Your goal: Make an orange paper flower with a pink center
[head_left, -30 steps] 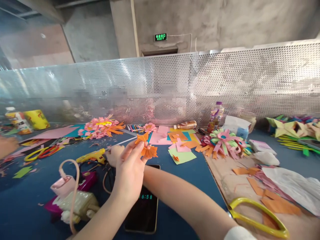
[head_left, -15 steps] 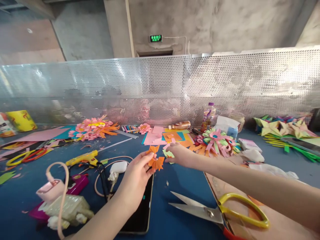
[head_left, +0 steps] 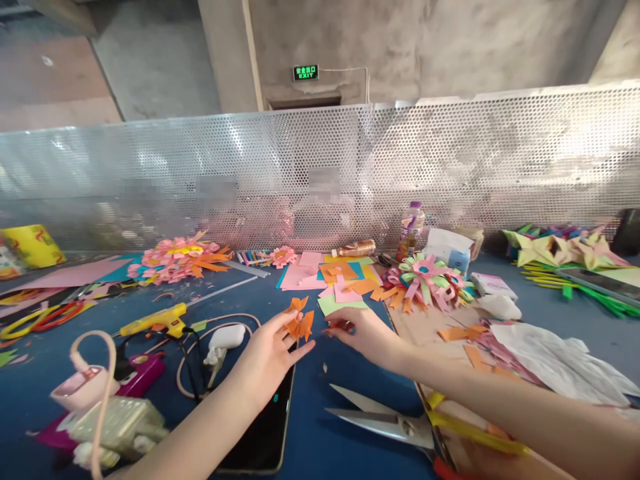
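My left hand (head_left: 265,363) is pinched on a folded orange paper piece (head_left: 302,325) with pointed tips, held above the table. Some of its fingers stretch out below the piece. Just to the right, my right hand (head_left: 367,337) has its thumb and fingertips brought together. A tiny bit of orange shows at those fingertips, too small to name. Behind the right hand lie pale green sheets (head_left: 345,304) and pink paper. Large scissors (head_left: 395,427) rest open below, with their yellow handle partly hidden by my right forearm. A dark phone (head_left: 265,427) lies under my left forearm.
To the left are a yellow glue gun (head_left: 157,322), a power strip with plugs (head_left: 143,373) and cables. Paper flowers (head_left: 175,260) stand at the back left, others (head_left: 430,280) at the right. A drink bottle (head_left: 412,230) stands before the perforated metal screen (head_left: 280,160).
My right hand has drawn back from the green paper, closer to me, with its fingertips now together. The orange piece in my left hand has turned. The view has shifted slightly right.
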### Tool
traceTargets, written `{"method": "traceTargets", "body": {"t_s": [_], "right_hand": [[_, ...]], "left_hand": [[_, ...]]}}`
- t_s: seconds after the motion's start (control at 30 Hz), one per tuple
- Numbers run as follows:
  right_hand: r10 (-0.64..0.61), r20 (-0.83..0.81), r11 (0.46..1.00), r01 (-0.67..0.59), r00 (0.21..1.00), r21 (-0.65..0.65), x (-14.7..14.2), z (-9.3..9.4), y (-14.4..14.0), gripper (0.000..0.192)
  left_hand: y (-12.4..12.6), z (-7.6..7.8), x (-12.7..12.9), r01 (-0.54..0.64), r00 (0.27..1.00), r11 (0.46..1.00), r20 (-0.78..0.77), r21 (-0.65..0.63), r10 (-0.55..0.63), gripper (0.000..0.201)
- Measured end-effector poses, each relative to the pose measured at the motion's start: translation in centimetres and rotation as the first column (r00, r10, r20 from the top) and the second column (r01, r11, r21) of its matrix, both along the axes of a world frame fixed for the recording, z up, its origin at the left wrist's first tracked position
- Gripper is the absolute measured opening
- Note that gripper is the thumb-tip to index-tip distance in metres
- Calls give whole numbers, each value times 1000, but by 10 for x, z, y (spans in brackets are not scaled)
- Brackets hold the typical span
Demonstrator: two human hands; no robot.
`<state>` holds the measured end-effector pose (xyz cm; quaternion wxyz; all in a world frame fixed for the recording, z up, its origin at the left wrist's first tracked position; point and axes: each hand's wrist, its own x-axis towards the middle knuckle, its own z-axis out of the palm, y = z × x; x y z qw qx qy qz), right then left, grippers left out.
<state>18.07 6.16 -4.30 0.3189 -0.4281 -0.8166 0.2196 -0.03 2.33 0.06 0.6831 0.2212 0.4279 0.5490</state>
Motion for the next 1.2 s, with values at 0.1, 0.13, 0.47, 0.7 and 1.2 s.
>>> {"method": "traceTargets", "body": {"t_s": [0.1, 0.13, 0.47, 0.7, 1.2], "right_hand": [[14, -142, 999, -21, 990, -48, -2, 5, -18, 17], [25, -174, 998, -34, 984, -49, -3, 6, -24, 16], [154, -235, 980, -118, 960, 161, -1, -1, -44, 16], [196, -153, 926, -132, 969, 355, 1, -11, -46, 25], [18, 94, 725, -78, 995, 684, 4, -3, -57, 18]], "left_hand": [[-1, -1, 0, 12, 999, 1000, 47, 1, -12, 9], [-1, -1, 0, 19, 998, 1000, 62, 9, -20, 9], [-1, -4, -2, 110, 988, 994, 107, 1, -110, 7], [0, -1, -2, 96, 985, 995, 146, -25, -91, 9], [-8, -1, 0, 151, 980, 988, 133, 6, -151, 8]]}}
